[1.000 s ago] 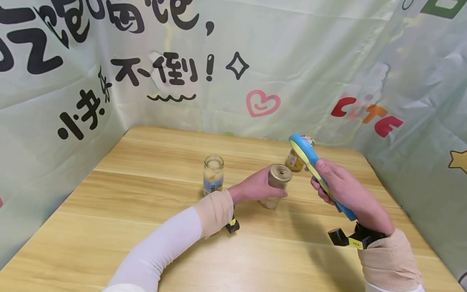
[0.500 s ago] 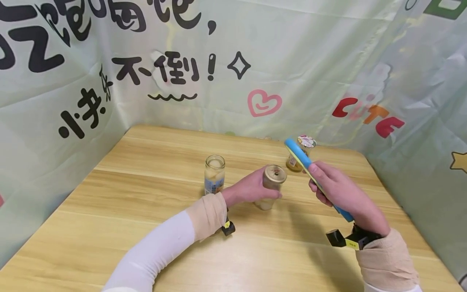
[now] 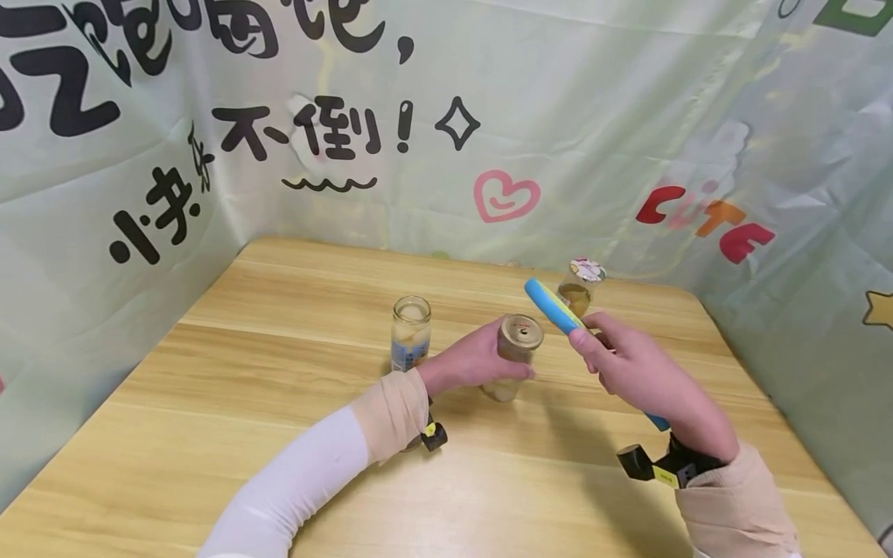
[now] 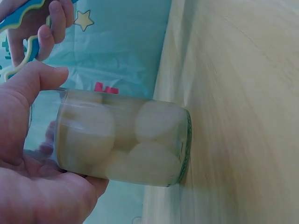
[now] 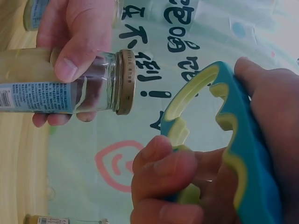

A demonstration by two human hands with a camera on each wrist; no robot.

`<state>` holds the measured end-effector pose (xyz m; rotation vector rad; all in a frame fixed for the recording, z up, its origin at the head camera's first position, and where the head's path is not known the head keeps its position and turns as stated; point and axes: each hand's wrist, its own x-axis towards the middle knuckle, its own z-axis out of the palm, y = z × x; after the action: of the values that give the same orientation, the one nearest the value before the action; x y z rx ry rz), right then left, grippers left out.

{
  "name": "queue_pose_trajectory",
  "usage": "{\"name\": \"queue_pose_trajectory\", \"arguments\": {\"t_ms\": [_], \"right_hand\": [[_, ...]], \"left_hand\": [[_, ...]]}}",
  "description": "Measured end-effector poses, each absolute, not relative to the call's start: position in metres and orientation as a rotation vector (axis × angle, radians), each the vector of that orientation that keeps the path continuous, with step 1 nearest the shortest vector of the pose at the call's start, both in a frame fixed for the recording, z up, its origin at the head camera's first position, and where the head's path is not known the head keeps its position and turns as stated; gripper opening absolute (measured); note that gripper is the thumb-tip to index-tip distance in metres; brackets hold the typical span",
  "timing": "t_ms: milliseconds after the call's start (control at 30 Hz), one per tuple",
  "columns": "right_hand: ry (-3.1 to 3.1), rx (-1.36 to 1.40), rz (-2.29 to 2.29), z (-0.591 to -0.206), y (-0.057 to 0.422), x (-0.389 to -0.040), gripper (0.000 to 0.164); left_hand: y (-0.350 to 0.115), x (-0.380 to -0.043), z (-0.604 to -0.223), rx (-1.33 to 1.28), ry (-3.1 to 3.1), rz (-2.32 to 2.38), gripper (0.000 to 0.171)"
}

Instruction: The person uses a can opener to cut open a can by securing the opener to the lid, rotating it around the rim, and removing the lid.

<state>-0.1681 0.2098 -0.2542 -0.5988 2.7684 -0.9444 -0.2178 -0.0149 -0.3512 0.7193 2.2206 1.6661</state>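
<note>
My left hand (image 3: 470, 360) grips a glass jar (image 4: 121, 140) around its upper body, below the gold metal lid (image 3: 522, 332). Pale round pieces fill the jar, and its base is at the tabletop, with the jar leaning slightly. In the right wrist view a blue printed label (image 5: 42, 98) shows on its side. My right hand (image 3: 642, 368) holds a blue and yellow jar opener (image 5: 247, 140) with wavy inner edges, its fingers curled around the handles. The opener is in the air right of the lid, apart from it.
An uncovered glass jar (image 3: 412, 333) with pale pieces and a blue label stands left of my left hand. Behind the opener is a smaller jar (image 3: 579, 291) with a floral top and amber contents. Printed cloth (image 3: 593, 116) surrounds the wooden table (image 3: 314, 310).
The jar and my left hand have shifted slightly left. My right hand has turned the opener edge-on and brought its tip left and lower, nearer the lid.
</note>
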Motion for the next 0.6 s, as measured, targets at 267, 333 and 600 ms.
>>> {"name": "queue_pose_trajectory", "arguments": {"t_ms": [267,333,600], "right_hand": [[2.862,-0.573,-0.753,-0.256,0.199,-0.164,0.061],[2.857,-0.585,-0.748,-0.258,0.197,-0.165,0.062],[2.93,-0.609,-0.654,-0.265,0.191,-0.164,0.069]], "left_hand": [[-0.021,-0.217,-0.351,0.732,2.221,1.66,0.071],[-0.022,-0.218,-0.351,0.745,2.227,1.653,0.071],[-0.023,-0.218,-0.349,0.744,2.242,1.636,0.066]]}}
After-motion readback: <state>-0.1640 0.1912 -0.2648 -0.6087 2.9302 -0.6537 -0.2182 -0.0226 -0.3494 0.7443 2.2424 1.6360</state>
